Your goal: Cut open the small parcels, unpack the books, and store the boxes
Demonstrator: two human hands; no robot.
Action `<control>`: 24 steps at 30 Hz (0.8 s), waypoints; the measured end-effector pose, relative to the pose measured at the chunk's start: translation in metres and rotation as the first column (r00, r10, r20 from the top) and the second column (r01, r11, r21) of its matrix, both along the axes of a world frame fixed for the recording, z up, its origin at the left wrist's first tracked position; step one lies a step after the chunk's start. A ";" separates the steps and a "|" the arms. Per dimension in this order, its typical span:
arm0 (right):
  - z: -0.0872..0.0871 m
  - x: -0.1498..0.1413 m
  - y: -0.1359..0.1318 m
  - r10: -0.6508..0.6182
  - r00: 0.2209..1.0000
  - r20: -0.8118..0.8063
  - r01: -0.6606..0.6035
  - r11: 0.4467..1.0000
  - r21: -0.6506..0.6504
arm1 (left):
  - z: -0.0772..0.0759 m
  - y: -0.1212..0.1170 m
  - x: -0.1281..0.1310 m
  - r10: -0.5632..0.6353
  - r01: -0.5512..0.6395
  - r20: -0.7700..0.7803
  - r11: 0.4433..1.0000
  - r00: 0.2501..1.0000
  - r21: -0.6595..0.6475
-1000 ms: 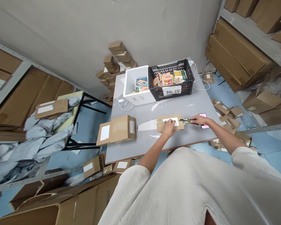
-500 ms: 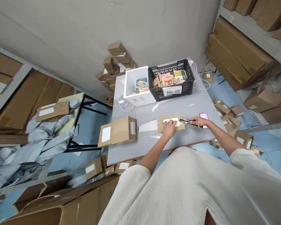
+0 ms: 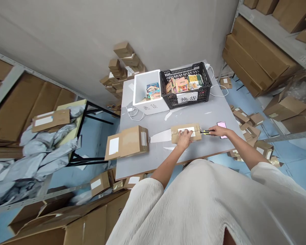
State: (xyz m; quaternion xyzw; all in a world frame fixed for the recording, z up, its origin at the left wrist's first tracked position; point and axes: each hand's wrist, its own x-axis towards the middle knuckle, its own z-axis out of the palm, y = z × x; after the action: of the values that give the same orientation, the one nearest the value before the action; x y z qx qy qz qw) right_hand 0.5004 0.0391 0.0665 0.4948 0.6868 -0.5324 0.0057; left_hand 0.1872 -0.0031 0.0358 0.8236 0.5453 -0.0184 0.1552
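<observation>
A small taped cardboard box with a white label lies on the grey table in front of me. My left hand rests on its top, fingers spread over the label and not wrapped round the box. At the box's right end, my right hand is closed round a black and yellow utility knife. The knife's tip meets the taped edge there; the blade itself is too small to make out. Just under and beside the right hand lies a phone with a pink screen.
A larger cardboard box stands at the table's left. Behind are a white foam bin and a black crate, both holding books. White cables trail beside them. Cartons and grey mailing bags crowd the sides.
The knife has moved from above the box's top down to its right end, and now points level at the edge. My left hand has stayed on the box.
</observation>
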 end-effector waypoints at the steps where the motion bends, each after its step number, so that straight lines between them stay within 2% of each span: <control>1: 0.000 0.002 0.000 0.006 1.000 0.002 -0.006 1.000 0.010 | 0.000 0.000 0.001 0.000 0.000 -0.005 1.000 1.000 0.002; 3: -0.001 0.005 -0.001 -0.024 1.000 0.006 0.024 0.999 0.037 | -0.001 0.001 0.001 -0.006 0.006 -0.003 1.000 1.000 0.000; 7: -0.003 0.000 -0.003 -0.185 0.983 0.004 0.184 0.981 0.066 | 0.000 0.004 -0.002 -0.012 0.014 0.082 1.000 0.997 -0.015; 10: -0.003 -0.003 -0.007 -0.271 0.961 -0.050 0.274 0.958 0.079 | 0.003 0.010 -0.006 0.034 -0.037 0.163 0.999 0.986 0.016; 12: -0.003 -0.001 -0.013 -0.285 0.956 -0.074 0.292 0.949 0.116 | 0.005 0.015 -0.008 0.077 -0.087 0.183 0.995 0.980 0.048; 14: -0.003 0.001 -0.019 -0.269 0.961 -0.063 0.276 0.946 0.171 | 0.004 0.021 -0.008 0.100 -0.112 0.176 0.992 0.979 0.060; 18: -0.003 0.004 -0.032 -0.171 0.985 0.001 0.161 0.932 0.324 | -0.002 0.031 -0.005 0.061 -0.068 0.129 0.997 0.990 0.049; 21: -0.005 0.002 -0.038 -0.093 0.991 0.099 0.040 0.896 0.442 | -0.005 0.041 -0.005 0.073 -0.073 0.082 0.997 0.994 -0.005; 24: -0.008 0.002 -0.040 -0.076 0.979 0.187 -0.024 0.877 0.480 | -0.003 0.051 -0.006 0.079 -0.075 0.056 0.994 0.995 -0.075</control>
State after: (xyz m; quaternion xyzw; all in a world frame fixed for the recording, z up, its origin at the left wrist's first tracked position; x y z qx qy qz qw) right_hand 0.5022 -0.0005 0.0581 0.5408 0.7865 -0.2931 -0.0553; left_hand 0.1808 0.0477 0.0324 0.7959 0.5708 -0.0082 0.2016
